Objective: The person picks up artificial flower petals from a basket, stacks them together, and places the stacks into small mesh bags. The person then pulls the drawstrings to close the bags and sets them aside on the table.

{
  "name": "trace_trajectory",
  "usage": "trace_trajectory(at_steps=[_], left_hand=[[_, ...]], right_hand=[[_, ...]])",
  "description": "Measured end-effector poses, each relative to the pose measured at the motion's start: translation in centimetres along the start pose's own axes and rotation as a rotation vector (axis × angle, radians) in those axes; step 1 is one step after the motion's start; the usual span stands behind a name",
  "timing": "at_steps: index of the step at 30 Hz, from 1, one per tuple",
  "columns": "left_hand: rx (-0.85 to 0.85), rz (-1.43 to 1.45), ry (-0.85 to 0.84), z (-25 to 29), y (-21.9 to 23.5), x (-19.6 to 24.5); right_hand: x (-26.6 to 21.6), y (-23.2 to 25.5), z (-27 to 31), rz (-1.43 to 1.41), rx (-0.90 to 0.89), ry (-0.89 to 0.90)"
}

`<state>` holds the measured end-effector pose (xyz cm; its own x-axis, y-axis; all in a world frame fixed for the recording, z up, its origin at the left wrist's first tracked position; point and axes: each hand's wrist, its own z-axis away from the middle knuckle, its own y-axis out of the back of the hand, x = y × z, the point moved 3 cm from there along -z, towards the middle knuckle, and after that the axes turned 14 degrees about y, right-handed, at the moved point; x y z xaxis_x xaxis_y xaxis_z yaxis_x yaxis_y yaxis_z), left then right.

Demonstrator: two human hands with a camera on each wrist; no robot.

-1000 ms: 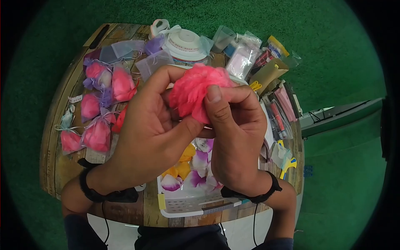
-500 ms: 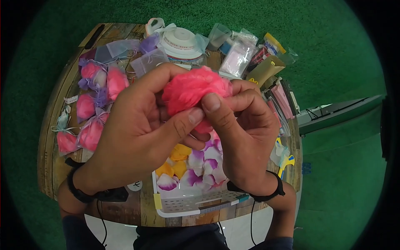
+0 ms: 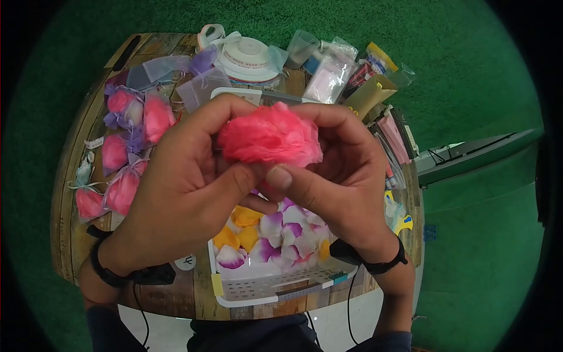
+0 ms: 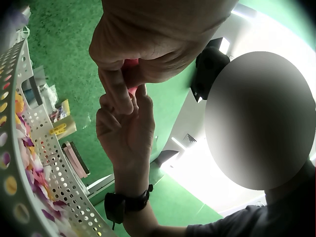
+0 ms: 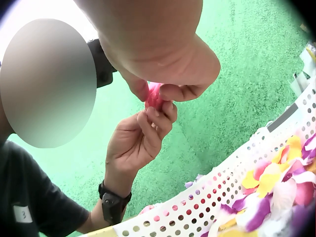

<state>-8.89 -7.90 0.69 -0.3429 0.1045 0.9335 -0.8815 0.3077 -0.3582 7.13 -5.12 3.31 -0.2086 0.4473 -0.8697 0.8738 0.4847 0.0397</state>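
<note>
A bunch of pink petals (image 3: pixel 272 138) is held up between both hands above a white basket (image 3: pixel 246 299). The left hand (image 3: pixel 193 176) grips its left side, thumb beneath and fingers curled behind. On the right side, the right hand (image 3: pixel 346 176) pinches the bunch, its thumb tip beside the left thumb. In the left wrist view the left hand (image 4: pixel 153 44) covers most of the pink petals (image 4: pixel 131 64). The right wrist view shows the pink bunch (image 5: pixel 155 96) between the fingertips of both hands.
Loose purple-white petals (image 3: pixel 293 234) and yellow petals (image 3: pixel 246 217) lie in the basket. Filled pink mesh bags (image 3: pixel 123 190) lie at the left of the table. Behind stand a ribbon roll (image 3: pixel 249 56) and clear plastic packets (image 3: pixel 331 76); a brown paper bag (image 3: pixel 369 97) is at the right.
The pink bunch has turned and shifted slightly left and now looks wider and flatter. The right thumb has moved down and left from its face to the lower edge, and the right index finger reaches over the top.
</note>
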Motion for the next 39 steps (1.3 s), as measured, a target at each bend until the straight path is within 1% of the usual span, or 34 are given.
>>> trace_trajectory(at_steps=[2, 4, 6, 8, 9, 11, 12, 14, 15, 19, 21, 22, 23, 24, 25, 26, 27, 28, 29, 30, 32, 33, 35, 36, 39], left_hand=[[-0.034, -0.022, 0.093, 0.0, 0.2, 0.1], [-0.046, -0.031, 0.099, -0.1, 0.2, 0.1], [-0.061, -0.039, 0.109, 0.0, 0.0, 0.2], [0.023, -0.067, 0.029, 0.0, -0.2, 0.5], [0.022, -0.065, 0.034, -0.3, 0.0, 0.0], [0.047, -0.221, -0.219, -1.0, 0.5, -0.3], [0.048, -0.221, -0.215, -0.8, 0.6, -0.2], [0.102, -0.247, -0.132, -0.5, 0.8, 0.2], [0.103, -0.247, -0.129, -0.5, 0.8, 0.1], [0.106, -0.302, -0.162, -0.6, 1.2, 0.2], [0.117, -0.337, -0.180, -0.6, 1.5, 0.2], [0.126, -0.362, -0.200, -0.7, 1.7, 0.1], [0.135, -0.386, -0.221, -0.7, 1.7, 0.1], [0.137, -0.383, -0.224, -0.8, 1.8, 0.0], [0.116, -0.347, -0.193, -0.8, 1.8, -0.1], [0.096, -0.312, -0.162, -0.9, 1.8, -0.2], [0.096, -0.309, -0.166, -0.8, 1.7, -0.1], [0.096, -0.291, -0.122, -0.7, 1.6, 0.0], [0.096, -0.273, -0.078, -0.8, 1.4, -0.1], [0.093, -0.271, -0.079, -0.8, 1.4, -0.2], [0.086, -0.238, -0.021, -0.9, 1.5, -0.8], [0.080, -0.243, -0.020, -0.9, 1.4, -0.9], [0.066, -0.214, -0.027, -0.9, 1.3, -0.8], [0.073, -0.215, -0.030, -0.9, 1.4, -0.6], [0.090, -0.198, -0.053, -0.9, 1.7, -0.4]], right_hand=[[0.3, 0.8, 0.0, -0.016, 0.000, 0.004], [0.3, 1.3, 0.1, -0.029, 0.005, 0.004], [0.1, 1.6, 0.2, 0.049, 0.004, 0.012], [0.2, 1.7, 0.4, 0.067, 0.004, 0.028], [0.2, 1.7, 0.4, 0.086, -0.002, 0.053], [0.2, 1.7, 0.4, 0.097, -0.005, 0.057], [0.2, 1.6, 0.3, 0.108, -0.011, 0.066], [0.3, 1.4, 0.1, 0.153, -0.036, 0.066], [0.3, 1.3, 0.1, 0.200, -0.063, 0.068], [-0.6, 1.2, -0.3, 0.183, -0.086, 0.071], [-0.9, 2.1, -0.3, -0.005, -0.037, -0.209], [-0.3, 2.8, 0.0, 0.141, -0.108, -0.280], [0.0, 3.5, 0.0, 0.143, -0.113, -0.281], [0.5, 4.0, 0.4, 0.446, -0.295, -0.414], [1.2, 4.7, 0.9, 0.750, -0.477, -0.542], [2.0, 5.3, 1.6, 0.752, -0.478, -0.542], [3.0, 5.8, 2.6, 0.994, -0.635, -0.422], [3.8, 6.2, 3.6, 1.234, -0.789, -0.289], [4.4, 6.3, 4.2, 1.292, -0.754, -0.236], [5.1, 6.1, 4.4, 1.295, -0.752, -0.238], [6.3, 5.9, 4.5, 1.379, -0.827, -0.246], [7.1, 6.4, 4.7, 1.378, -0.818, -0.248], [8.1, 6.6, 4.6, 1.363, -0.905, -0.155], [7.8, 6.8, 4.6, 1.361, -0.909, -0.147], [4.6, 6.4, 3.7, 1.357, -0.923, -0.105]])
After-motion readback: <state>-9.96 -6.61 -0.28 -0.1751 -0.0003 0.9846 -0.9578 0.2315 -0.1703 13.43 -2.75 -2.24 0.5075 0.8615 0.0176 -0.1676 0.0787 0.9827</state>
